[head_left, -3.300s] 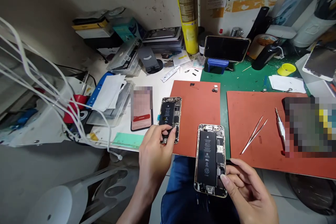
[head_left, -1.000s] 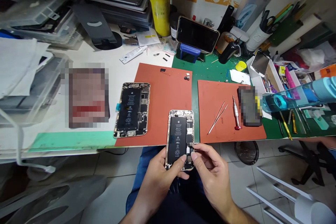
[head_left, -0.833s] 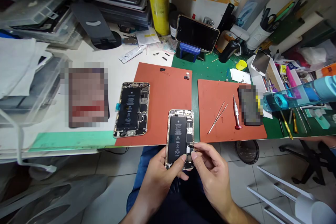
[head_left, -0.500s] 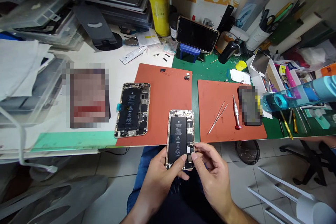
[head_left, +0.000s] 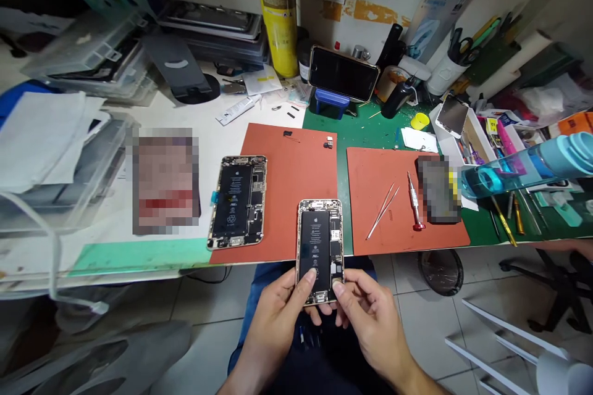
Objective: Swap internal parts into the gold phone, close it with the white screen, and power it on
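An opened smartphone with its black battery and inner parts bared is held between my two hands at the table's front edge. My left hand grips its left side, the thumb lying on the battery and fingers underneath. On the lower right corner, my right hand has its thumb over the phone's edge and its fingers curled below. A second opened phone, with a blue tab on its left side, lies to the left, partly on the left red mat. Tweezers and a screwdriver rest on the right red mat.
A phone leans on a blue stand at the back. Small parts lie on the left mat. A blue water bottle lies at the right, near several tools. Clear plastic boxes are stacked at the left. Below stands a wastebasket.
My left thumb has moved from the phone's lower right parts onto the battery. My right hand has shifted slightly down along the phone's edge. The view has tilted a little.
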Demonstrator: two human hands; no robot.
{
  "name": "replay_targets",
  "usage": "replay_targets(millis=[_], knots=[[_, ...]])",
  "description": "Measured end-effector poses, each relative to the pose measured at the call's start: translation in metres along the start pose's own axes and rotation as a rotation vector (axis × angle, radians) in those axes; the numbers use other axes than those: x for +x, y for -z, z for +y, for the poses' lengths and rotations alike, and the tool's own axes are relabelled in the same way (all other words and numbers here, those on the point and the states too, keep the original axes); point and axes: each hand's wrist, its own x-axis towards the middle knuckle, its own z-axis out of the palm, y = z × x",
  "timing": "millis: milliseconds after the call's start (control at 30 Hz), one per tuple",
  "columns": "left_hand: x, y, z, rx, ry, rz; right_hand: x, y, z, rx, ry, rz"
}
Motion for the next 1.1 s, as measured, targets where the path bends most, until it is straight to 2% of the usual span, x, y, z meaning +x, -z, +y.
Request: replay_targets(millis=[100, 233, 367, 500, 733, 900, 1100], knots=[[-0.004, 0.003, 0.003, 0.042, -0.037, 0.01, -0.003, 0.003, 0.005, 0.033, 0.013, -0.044], [-0.011, 0.002, 0.014, -0.109, -0.073, 0.053, -0.015, 0.004, 0.016, -0.01, 0.055, -0.102], [-0.012, -0.002, 0.021, -0.19, -0.11, 0.155, -0.028, 0.0, 0.023, -0.042, 0.109, -0.152], [-0.015, -0.003, 0.016, -0.19, -0.142, 0.187, -0.031, 0.0, 0.02, -0.091, 0.218, -0.076], [-0.026, -0.011, 0.009, -0.092, -0.126, 0.088, -0.015, 0.001, 0.001, -0.131, 0.339, 0.134], [-0.029, -0.019, 0.015, -0.063, -0.125, 0.093, -0.01, -0.001, -0.004, -0.168, 0.358, 0.129], [-0.024, -0.018, 0.015, -0.079, -0.104, 0.091, -0.009, -0.002, -0.002, -0.169, 0.335, 0.127]])
